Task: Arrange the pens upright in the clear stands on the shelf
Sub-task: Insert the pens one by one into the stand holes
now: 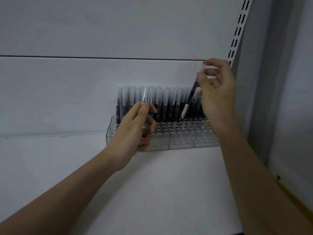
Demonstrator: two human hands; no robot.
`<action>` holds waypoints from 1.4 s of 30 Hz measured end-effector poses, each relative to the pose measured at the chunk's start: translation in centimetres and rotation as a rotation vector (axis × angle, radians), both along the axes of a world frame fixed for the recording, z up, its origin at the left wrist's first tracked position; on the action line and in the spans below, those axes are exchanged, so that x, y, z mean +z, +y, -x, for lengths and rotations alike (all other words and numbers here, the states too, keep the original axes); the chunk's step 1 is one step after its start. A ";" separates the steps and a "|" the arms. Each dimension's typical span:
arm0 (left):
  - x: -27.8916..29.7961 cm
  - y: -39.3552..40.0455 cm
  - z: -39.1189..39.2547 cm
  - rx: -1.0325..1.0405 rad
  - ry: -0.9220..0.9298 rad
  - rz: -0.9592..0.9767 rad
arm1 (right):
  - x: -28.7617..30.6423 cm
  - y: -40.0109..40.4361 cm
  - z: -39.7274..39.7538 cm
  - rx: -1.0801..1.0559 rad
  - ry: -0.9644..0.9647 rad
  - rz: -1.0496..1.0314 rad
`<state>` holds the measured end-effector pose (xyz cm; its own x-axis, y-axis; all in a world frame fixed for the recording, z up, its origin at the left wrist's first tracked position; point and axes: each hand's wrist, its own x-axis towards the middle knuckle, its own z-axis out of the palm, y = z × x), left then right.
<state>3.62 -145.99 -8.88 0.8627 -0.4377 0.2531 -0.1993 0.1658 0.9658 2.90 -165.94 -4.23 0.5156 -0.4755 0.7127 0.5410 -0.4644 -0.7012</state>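
A: Why is the right hand (pixel 216 89) pinching that pen (pixel 190 95) tilted?

B: To aim its tip at a free hole in the stand (pixel 183 139). The left hand (pixel 135 126) pinches another pen (pixel 145 95), waiting.

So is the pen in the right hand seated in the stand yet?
Not yet. The right hand pinches the pen tilted, its lower tip just above the clear stand's open holes.
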 end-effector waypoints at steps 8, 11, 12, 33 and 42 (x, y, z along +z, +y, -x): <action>0.3 0.0 0.0 0.027 0.020 0.014 | -0.5 0.1 -0.4 -0.005 0.061 0.119; 0.6 0.1 0.2 0.020 0.020 0.029 | -0.4 0.0 -0.4 -0.010 0.083 0.147; 0.6 0.1 0.2 0.015 0.019 0.035 | -0.4 -0.1 -0.4 -0.019 0.085 0.150; 0.6 -0.2 0.5 0.045 -0.091 0.052 | -1.1 -0.4 -0.6 -0.068 0.329 0.394; 0.6 -0.3 0.6 0.053 -0.113 0.085 | -0.5 0.7 -0.2 -0.083 0.119 0.344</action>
